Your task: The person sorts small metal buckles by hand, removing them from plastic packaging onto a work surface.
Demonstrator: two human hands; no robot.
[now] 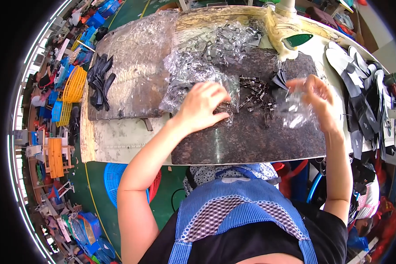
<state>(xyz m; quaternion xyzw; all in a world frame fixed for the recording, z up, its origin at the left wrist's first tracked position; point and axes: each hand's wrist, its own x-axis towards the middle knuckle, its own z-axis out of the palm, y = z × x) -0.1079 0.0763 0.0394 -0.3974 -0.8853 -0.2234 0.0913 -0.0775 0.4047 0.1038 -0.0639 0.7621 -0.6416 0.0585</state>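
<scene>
My left hand (203, 106) lies over the crumpled clear plastic bags (193, 72), its thumb and fingers curved and apart around a few small dark metal buckles (224, 107). A loose pile of these buckles (255, 92) rests on the dark mottled board (233, 143), between my two hands. Over the board's right side, my right hand (320, 100) has its fingers pinched on a clear plastic bag (297, 112), which hangs beside the palm and is partly blurred. Just left of those fingertips is a small bundle of black straps (280, 79).
More black straps (100, 79) lie on a worn board (132, 83) at the left. White and black shoe parts (358, 83) are heaped at the right edge. A pale machine post (282, 33) with a green piece rises at the back. Below stands a blue basket (114, 180).
</scene>
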